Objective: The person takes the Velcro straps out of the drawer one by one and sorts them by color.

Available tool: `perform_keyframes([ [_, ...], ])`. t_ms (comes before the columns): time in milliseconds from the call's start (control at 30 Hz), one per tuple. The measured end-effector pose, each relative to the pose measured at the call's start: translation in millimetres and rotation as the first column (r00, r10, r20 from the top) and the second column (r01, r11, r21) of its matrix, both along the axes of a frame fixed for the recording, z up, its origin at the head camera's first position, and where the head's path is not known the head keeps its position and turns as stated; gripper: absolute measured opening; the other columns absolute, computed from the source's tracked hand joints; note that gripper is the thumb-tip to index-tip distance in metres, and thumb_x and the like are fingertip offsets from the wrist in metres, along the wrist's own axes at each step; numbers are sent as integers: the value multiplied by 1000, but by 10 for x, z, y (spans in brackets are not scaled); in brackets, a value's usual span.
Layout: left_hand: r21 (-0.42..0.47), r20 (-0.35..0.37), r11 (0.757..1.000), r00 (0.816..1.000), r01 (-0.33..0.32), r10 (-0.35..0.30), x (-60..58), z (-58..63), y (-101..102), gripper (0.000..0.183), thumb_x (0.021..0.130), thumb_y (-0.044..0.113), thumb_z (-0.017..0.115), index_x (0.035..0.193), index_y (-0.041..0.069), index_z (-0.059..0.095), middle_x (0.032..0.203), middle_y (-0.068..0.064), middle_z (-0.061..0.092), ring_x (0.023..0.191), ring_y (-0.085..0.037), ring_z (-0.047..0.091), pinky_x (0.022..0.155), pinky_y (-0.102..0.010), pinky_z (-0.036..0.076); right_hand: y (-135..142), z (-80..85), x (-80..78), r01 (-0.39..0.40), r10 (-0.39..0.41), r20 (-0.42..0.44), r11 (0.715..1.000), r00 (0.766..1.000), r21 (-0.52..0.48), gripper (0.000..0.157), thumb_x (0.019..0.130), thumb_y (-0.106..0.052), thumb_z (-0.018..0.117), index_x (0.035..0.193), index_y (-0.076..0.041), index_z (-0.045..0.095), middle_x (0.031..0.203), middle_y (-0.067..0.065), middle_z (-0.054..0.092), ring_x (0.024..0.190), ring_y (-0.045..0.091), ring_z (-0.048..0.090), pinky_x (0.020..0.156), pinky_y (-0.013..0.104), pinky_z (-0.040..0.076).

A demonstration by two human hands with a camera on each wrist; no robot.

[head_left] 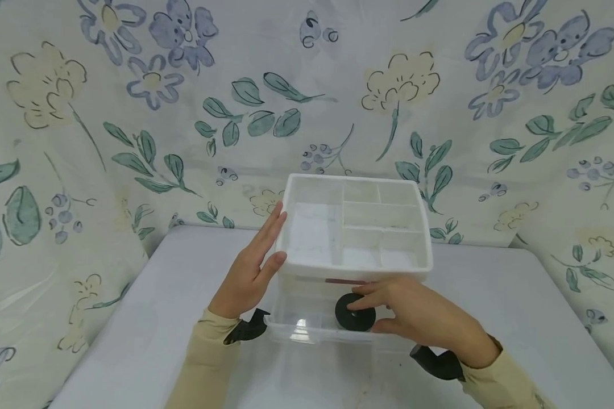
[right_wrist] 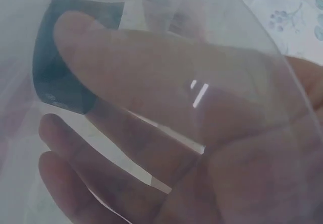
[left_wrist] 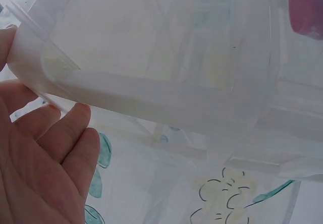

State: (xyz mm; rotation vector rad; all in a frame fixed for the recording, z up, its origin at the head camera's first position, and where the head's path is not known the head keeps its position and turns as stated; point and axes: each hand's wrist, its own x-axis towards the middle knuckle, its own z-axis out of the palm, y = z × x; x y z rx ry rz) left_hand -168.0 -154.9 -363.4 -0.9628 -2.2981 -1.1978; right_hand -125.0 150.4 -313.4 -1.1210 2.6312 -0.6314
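A white desktop organizer [head_left: 358,269] with a divided top tray stands on the table, its clear drawer [head_left: 302,334] pulled out toward me. In that drawer is a roll of black tape [head_left: 352,324]. My right hand [head_left: 414,312] reaches in and pinches the roll between thumb and fingers; the right wrist view shows the thumb against the roll [right_wrist: 45,67] through clear plastic. With fingers nearly straight, my left hand [head_left: 245,275] rests on the organizer's left side. In the left wrist view, fingertips [left_wrist: 83,113] lie along the translucent casing [left_wrist: 151,103].
A dark red strip [head_left: 345,281] shows under the top tray, and a red thing [left_wrist: 307,9] appears at the left wrist view's upper right. The white table [head_left: 174,295] extends to both sides. Floral sheeting [head_left: 337,68] hangs behind and around it.
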Motion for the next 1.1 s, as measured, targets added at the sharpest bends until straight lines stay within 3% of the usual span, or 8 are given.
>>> perform_keyframes([
  [333,-5,5,1000,1000,-6,6,3,0,0,60,109,33,43,161,11,22,169,-3,12,153,-24,18,122,-35,20,24,-40,7,27,-27,-17,1000,999,-11,44,81,-12,85,123,-18,74,132,-2,66,127,25,58,99,44,52],
  [700,-5,-3,1000,1000,-4,4,5,3,-12,60,109,33,43,161,11,22,169,-4,13,153,-24,18,122,-35,20,59,-44,9,-11,10,-25,999,1000,-45,36,87,-17,80,122,-17,74,130,-1,66,125,24,59,100,45,51],
  [900,-3,-3,1000,1000,-5,5,9,11,-13,60,109,32,44,161,12,22,169,-4,12,153,-24,18,122,-34,19,89,-54,-8,-28,27,-10,993,1000,-115,29,90,-24,77,119,-17,75,124,-7,68,121,19,60,97,43,53],
  [1100,-1,-8,1000,1000,1,-1,16,19,-7,60,109,33,44,161,10,22,168,-6,13,153,-24,18,122,-33,19,167,-40,27,-59,59,-9,968,998,-243,27,95,-32,71,119,-18,74,125,-6,68,122,22,61,99,40,52],
])
